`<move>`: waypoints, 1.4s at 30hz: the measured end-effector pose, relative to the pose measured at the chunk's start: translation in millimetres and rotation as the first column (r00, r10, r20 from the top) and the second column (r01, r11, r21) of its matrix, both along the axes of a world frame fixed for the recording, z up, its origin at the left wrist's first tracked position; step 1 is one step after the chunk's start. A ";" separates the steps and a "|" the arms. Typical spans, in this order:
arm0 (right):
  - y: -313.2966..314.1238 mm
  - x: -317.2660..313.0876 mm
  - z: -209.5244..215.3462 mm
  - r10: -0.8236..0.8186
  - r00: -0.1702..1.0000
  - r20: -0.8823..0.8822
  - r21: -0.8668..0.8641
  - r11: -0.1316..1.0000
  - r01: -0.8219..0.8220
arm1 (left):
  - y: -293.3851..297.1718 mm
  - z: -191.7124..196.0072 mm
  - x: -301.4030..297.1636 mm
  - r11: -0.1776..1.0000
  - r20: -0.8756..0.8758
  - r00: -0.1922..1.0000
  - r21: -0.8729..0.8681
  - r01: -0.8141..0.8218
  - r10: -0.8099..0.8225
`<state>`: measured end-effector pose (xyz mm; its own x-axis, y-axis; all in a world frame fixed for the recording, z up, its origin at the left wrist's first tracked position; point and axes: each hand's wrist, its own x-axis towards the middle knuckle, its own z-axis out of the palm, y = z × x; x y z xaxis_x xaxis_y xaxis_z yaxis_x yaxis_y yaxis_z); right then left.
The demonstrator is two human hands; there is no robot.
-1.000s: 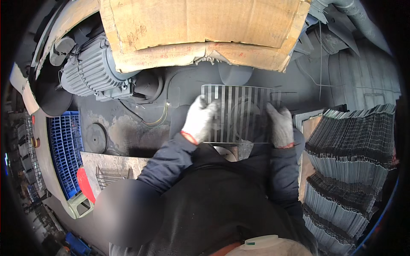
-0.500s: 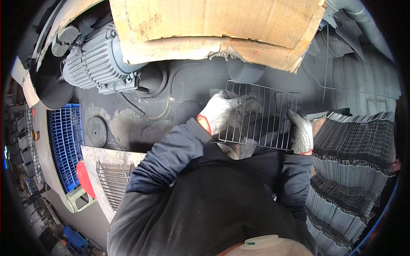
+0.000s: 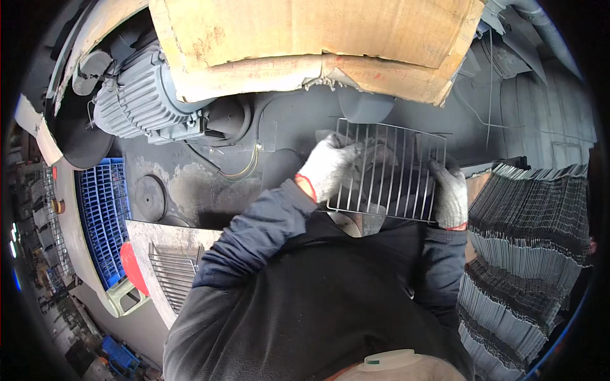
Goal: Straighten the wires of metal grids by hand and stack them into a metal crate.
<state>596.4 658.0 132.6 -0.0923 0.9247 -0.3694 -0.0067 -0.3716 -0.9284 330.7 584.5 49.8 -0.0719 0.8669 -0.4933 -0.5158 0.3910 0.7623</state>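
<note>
A rectangular wire rack [image 3: 389, 171] of thin parallel metal bars is held up in front of my body. My left hand [image 3: 329, 166], in a whitish knit glove with a red cuff, is closed on its left edge. On the opposite edge, my right hand [image 3: 450, 197] grips it in a matching, greyer glove; some of those fingers are hidden in shadow. Behind the bars is a dark machine area with a grey rounded part [image 3: 365, 105] just beyond the rack's far edge.
Tall stacks of similar wire racks [image 3: 527, 219] stand on the right. At left, more racks [image 3: 171, 273] lie on a board, near a blue plastic crate [image 3: 105, 216] and a red object [image 3: 133, 267]. A grey motor [image 3: 143, 95] and cardboard [image 3: 318, 32] occupy the far side.
The rack has tilted slightly, and its bars catch more light. Both hands keep their hold in nearly the same place. The surroundings have shifted a little with the view.
</note>
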 end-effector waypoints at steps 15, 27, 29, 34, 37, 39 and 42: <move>-59.0 -95.7 1.6 0.334 0.764 0.552 0.294 0.779 -0.553 | -126.5 92.9 -125.2 0.992 -0.402 0.909 -0.022 -0.128 0.108; -111.3 -67.9 67.3 -0.047 0.957 -0.287 0.485 0.854 0.188 | -124.0 145.4 -11.4 0.699 -0.693 0.091 0.709 -0.095 0.715; -114.6 -54.9 55.3 -0.076 0.901 -0.427 0.322 0.918 0.230 | -127.0 133.3 2.1 0.791 -0.539 0.588 0.498 -0.356 0.604; -127.0 -36.8 -6.8 -0.122 0.767 -0.630 0.095 0.968 0.231 | -109.9 106.7 14.4 0.811 0.204 0.856 0.278 -0.515 0.475; -119.4 -34.0 15.9 -0.192 0.902 -0.386 0.290 0.903 0.316 | -110.9 97.3 9.6 0.793 0.049 0.849 0.332 -0.511 0.526; -102.5 -27.3 12.2 -0.269 0.913 -0.306 0.338 0.866 0.368 | -112.4 86.1 6.2 0.808 -0.173 0.808 0.322 -0.494 0.563; -84.0 -25.6 12.1 -0.309 0.928 -0.209 0.373 0.852 0.367 | -106.8 67.8 5.0 0.923 -0.356 0.855 0.221 -0.315 0.377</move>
